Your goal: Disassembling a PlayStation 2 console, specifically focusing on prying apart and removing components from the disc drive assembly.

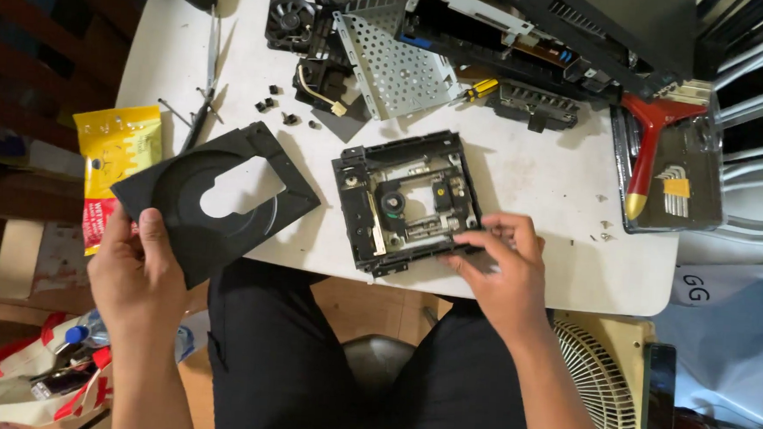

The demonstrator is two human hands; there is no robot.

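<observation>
Left hand: the left hand (pixel 135 271) grips the near corner of a black disc tray (pixel 217 199), thumb on top and fingers closed underneath it.
Disc tray: flat black plastic with a round recess and a cut-out in the middle; it is tilted, part over the left edge of the table (pixel 540 184), part off it.
Right hand: the right hand (pixel 505 269) rests at the near right corner of the optical drive mechanism (pixel 404 203); its fingers are pinched on the black frame edge there.
Drive mechanism: a square black frame with a spindle hub and metal rails showing inside; it lies flat on the white table near the front edge, just right of the tray and apart from it.
Far side of table: a perforated metal plate (pixel 394 63), a small black fan (pixel 289 18) and an opened black casing (pixel 582 33).
Tools: a screwdriver with a yellow handle (pixel 475 91) beside the plate; a red-handled tool (pixel 651 142) lies in a clear tray with hex keys at the right edge.
Loose parts: small black pieces (pixel 270 104) and screws lie scattered between fan and tray.
Left edge: a yellow packet (pixel 117 144) lies partly under the tray.
</observation>
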